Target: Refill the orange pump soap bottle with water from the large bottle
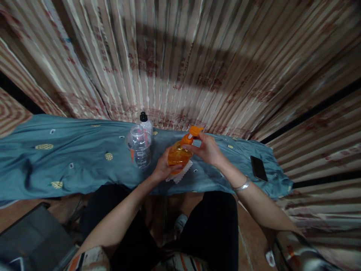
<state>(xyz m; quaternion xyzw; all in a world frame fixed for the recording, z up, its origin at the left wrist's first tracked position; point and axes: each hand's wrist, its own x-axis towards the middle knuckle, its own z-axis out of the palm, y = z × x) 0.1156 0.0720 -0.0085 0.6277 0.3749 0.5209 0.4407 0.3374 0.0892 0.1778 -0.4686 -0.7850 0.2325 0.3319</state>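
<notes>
A pump bottle (178,155) of clear plastic, holding amber liquid, is tilted between my hands over the cloth. Its orange pump head (194,131) leans to the right. My left hand (164,165) is wrapped round the lower body of the bottle. With thumb and fingers, my right hand (209,148) grips the orange collar and pump from the right side. Beneath the bottle lies a white scalloped-edge piece (183,174), partly hidden by it. To the left stand an uncapped clear bottle (138,148) and, just behind it, a whitish bottle with a black cap (144,122).
A teal cloth with pineapple prints (84,158) covers the narrow table. At its right end lies a black phone (258,168). Patterned curtains (169,67) hang right behind the table. A dark grey box (36,237) sits at the lower left, by my legs.
</notes>
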